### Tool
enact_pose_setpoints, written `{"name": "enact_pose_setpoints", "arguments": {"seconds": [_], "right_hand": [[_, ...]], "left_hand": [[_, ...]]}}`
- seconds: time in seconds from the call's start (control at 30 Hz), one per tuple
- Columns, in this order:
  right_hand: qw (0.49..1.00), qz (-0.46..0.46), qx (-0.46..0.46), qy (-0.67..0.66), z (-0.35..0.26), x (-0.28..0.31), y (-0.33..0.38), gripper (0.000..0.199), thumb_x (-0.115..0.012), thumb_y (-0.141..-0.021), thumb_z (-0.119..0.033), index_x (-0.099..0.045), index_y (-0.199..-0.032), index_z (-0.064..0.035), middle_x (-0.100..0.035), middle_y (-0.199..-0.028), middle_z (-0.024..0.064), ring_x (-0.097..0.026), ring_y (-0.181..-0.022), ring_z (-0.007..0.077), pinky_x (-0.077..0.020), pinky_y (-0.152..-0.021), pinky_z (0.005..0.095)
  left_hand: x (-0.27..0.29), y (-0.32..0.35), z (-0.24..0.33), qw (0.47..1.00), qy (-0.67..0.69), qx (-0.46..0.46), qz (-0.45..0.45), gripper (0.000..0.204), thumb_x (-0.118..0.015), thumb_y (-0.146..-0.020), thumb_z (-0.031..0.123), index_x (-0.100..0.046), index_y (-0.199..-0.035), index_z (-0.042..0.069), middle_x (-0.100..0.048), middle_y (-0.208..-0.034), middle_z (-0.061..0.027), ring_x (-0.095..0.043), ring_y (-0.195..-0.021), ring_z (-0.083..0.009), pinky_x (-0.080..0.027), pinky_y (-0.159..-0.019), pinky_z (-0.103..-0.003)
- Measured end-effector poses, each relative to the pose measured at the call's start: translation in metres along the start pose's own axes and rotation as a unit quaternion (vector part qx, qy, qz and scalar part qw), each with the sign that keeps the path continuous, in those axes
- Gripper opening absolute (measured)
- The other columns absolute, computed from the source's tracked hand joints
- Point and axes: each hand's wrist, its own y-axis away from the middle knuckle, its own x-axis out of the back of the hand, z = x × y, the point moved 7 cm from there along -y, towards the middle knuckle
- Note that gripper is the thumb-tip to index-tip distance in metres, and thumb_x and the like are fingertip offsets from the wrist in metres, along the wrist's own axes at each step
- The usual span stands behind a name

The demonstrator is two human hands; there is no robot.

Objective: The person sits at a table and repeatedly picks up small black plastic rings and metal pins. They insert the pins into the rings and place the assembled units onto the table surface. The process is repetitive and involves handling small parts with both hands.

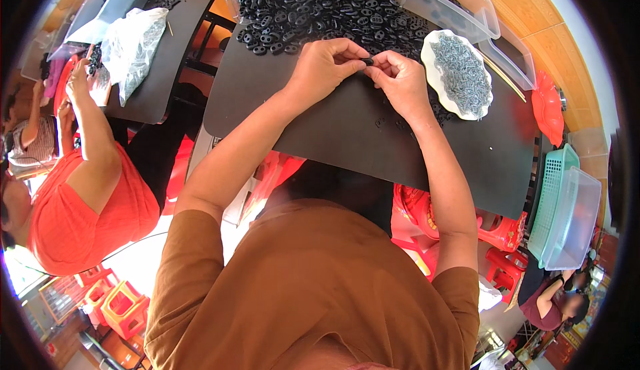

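Both my hands meet over the near side of a pile of small black two-holed oval pieces (320, 3). Between my left hand (323, 69) and my right hand (402, 82) is one small black piece (367, 61), pinched by the fingertips of each. The fingers cover most of it, so its exact shape is hidden. Beside my right hand stands a white scalloped dish (432, 70) heaped with small silvery metal parts (463, 77), too small to name. A few tiny dark bits lie on the dark table (320, 127) below my right hand.
Clear plastic bins (460, 20) stand at the back right. A red dish (548, 107) and a green basket (553, 190) with a clear tub (575, 220) are at the right edge. At the left, a person in red (93, 210) works at another table with a plastic bag (137, 43).
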Motion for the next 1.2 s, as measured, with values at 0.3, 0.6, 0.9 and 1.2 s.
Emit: {"name": "enact_pose_setpoints", "arguments": {"seconds": [0.3,0.6,0.9,1.2], "right_hand": [[0.995,0.005,0.048,0.090,-0.012,0.001,0.001,0.016,-0.073,-0.076,-0.002,-0.066,-0.091,-0.0010,-0.069,-0.080,0.0077,-0.061,-0.062,0.0125,-0.0507,-0.061,0.0264],[0.993,-0.010,0.059,0.098,-0.012,0.005,-0.002,0.013,-0.073,-0.077,-0.004,-0.068,-0.089,0.0002,-0.067,-0.082,0.0091,-0.062,-0.064,0.0157,-0.0496,-0.061,0.0293],[0.988,-0.013,0.092,0.121,-0.018,0.004,0.001,0.011,-0.071,-0.078,-0.004,-0.066,-0.086,0.0006,-0.064,-0.077,0.0089,-0.062,-0.064,0.0177,-0.0493,-0.061,0.0303],[0.987,-0.011,0.105,0.119,-0.019,0.001,0.002,0.010,-0.070,-0.077,-0.002,-0.064,-0.085,0.0009,-0.063,-0.076,0.0096,-0.061,-0.062,0.0193,-0.0485,-0.059,0.0313]], "left_hand": [[-0.005,0.003,0.006,0.996,-0.088,-0.023,-0.009,0.014,-0.069,-0.084,0.008,-0.072,-0.097,0.004,-0.073,-0.082,-0.0078,-0.070,-0.076,-0.0140,-0.055,-0.072,-0.028],[-0.005,0.001,-0.001,0.997,-0.074,-0.028,-0.008,0.013,-0.070,-0.083,0.008,-0.073,-0.096,0.003,-0.072,-0.082,-0.0077,-0.069,-0.075,-0.0132,-0.054,-0.070,-0.028],[-0.004,0.002,0.000,0.995,-0.082,-0.049,-0.003,0.013,-0.071,-0.083,0.008,-0.074,-0.095,0.004,-0.071,-0.083,-0.0070,-0.067,-0.074,-0.0123,-0.053,-0.068,-0.027],[-0.004,0.001,0.001,0.996,-0.072,-0.041,-0.010,0.012,-0.071,-0.082,0.007,-0.075,-0.093,0.005,-0.071,-0.081,-0.0061,-0.066,-0.072,-0.0117,-0.053,-0.068,-0.027]]}}
